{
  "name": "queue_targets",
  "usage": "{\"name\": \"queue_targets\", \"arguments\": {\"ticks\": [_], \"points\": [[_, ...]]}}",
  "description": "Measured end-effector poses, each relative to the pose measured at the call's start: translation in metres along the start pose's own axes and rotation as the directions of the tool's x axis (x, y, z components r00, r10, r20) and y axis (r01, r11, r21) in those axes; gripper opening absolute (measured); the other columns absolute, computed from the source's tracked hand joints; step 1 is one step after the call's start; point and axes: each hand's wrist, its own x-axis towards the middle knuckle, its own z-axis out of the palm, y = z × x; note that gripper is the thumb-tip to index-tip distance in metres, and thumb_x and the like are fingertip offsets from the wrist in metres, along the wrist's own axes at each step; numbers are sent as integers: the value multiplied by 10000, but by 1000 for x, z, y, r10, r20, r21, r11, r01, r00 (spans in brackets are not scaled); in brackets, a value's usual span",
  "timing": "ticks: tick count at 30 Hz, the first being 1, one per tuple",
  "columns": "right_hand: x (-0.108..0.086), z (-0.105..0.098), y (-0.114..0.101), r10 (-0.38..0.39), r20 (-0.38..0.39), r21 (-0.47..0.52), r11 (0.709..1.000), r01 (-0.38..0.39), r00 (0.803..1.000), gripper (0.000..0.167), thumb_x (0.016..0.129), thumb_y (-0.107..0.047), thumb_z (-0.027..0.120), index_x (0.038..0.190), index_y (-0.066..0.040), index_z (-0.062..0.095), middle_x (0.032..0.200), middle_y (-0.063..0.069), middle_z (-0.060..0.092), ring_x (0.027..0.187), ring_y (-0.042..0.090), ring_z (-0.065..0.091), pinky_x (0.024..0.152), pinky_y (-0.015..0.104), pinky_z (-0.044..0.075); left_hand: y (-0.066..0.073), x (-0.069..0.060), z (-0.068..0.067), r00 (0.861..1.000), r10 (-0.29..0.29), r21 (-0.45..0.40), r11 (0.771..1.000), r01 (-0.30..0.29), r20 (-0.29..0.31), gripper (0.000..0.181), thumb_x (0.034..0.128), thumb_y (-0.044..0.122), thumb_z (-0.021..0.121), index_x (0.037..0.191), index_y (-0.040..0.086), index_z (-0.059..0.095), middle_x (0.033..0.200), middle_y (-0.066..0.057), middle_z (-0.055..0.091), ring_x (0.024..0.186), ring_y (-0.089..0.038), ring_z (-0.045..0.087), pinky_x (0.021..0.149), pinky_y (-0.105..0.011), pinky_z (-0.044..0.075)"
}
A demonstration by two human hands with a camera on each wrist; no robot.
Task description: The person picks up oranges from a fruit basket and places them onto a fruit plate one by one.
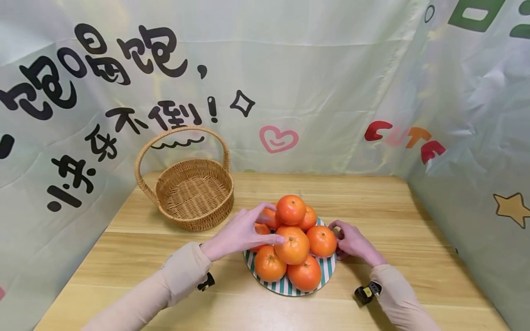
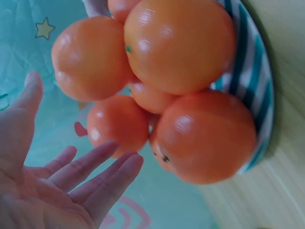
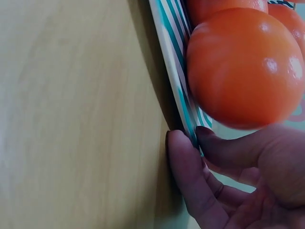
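Note:
Several oranges point(image 1: 292, 245) are heaped on a round plate point(image 1: 285, 288) with green and white stripes. My left hand point(image 1: 244, 232) reaches over the left side of the heap, thumb and fingers spread. In the left wrist view its fingers point(image 2: 109, 183) are fairly straight near a small orange point(image 2: 118, 125), with nothing held; whether they touch it I cannot tell. At the plate's right edge my right hand point(image 1: 354, 241) pinches the rim. The right wrist view has this rim point(image 3: 177, 90) between thumb and fingers point(image 3: 185, 155), beside a large orange point(image 3: 245, 69).
A round wicker basket point(image 1: 192, 220) with a tall arched handle stands at the table's back left, nothing visible inside it. The wooden table point(image 1: 352, 197) meets printed cloth walls point(image 1: 310, 92) at the back and sides.

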Motion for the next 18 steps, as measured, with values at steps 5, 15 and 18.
{"name": "queue_targets", "arguments": {"ticks": [5, 15, 18], "points": [[-2, -7, 4, -42, 12, -24, 999, 43, 999, 293, 920, 60, 554, 1212, 53, 535, 763, 143, 591, 559, 187, 634, 522, 354, 584, -11, -1, -6, 996, -33, 54, 998, 38, -86, 643, 834, 623, 717, 1327, 239, 563, 1152, -98, 763, 1133, -274, 708, 1043, -521, 474], [-9, -23, 6, -83, -66, -136, 988, 73, 994, 307, 942, -69, 656, 1222, 25, 573, 772, 111, 593, 504, 183, 603, 492, 316, 545, -32, -4, -23, 971, -66, 256, 958, 125, -228, 647, 814, 632, 731, 1303, 236, 582, 1188, -118, 748, 1124, -317, 701, 941, -530, 503], [-9, -27, 7, -107, -90, -186, 979, 89, 990, 299, 939, -72, 658, 1212, 22, 582, 778, 107, 610, 495, 169, 585, 488, 304, 526, -40, -6, -27, 962, -83, 319, 933, 167, -261, 659, 806, 657, 721, 1302, 246, 582, 1205, -82, 746, 1076, -377, 693, 781, -474, 491]]}}
